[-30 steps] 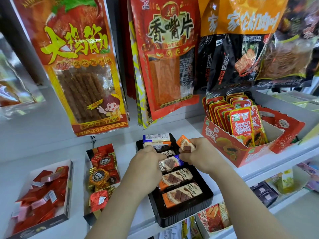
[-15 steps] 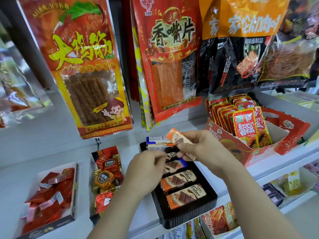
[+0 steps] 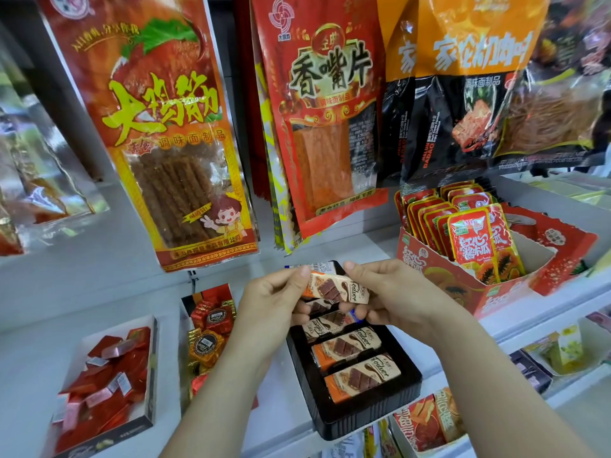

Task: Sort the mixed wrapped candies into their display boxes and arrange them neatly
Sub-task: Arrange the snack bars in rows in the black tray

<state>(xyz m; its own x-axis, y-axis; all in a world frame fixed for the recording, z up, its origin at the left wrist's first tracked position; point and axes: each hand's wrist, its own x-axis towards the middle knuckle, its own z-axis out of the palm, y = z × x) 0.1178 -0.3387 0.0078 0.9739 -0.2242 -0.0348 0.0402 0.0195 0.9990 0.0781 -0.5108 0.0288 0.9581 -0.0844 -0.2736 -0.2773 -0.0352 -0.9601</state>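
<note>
- Head view, far left of the shelf: a white box (image 3: 152, 365) holds red wrapped candies (image 3: 109, 375) lying loose at all angles. They look sorted by kind but not yet tidied.
- Just beside it, a narrow box (image 3: 215, 290) carries red and gold foil candies (image 3: 208, 342), also heaped rather than lined up.
- Next comes the left hand (image 3: 271, 302), which pinches the orange end of a chocolate candy bar (image 3: 337, 289).
- That bar hangs in the air over the far half of a black tray (image 3: 370, 421), touching nothing but the hands.
- In the tray, three matching bars (image 3: 360, 375) lie in neat parallel rows at the near end. Under the hands, a blue-ended piece (image 3: 353, 314) sits among further bars, and a blue-and-white wrapper (image 3: 317, 266) lies at the far rim.
- The right hand (image 3: 396, 295) grips the bar's other end, fingers curled beneath it.
- My guess is the tray is about half arranged, with the held bar still to place and the blue pieces perhaps to move.
- At far right, a red display box (image 3: 439, 276) has its packets (image 3: 472, 239) standing upright in order.
</note>
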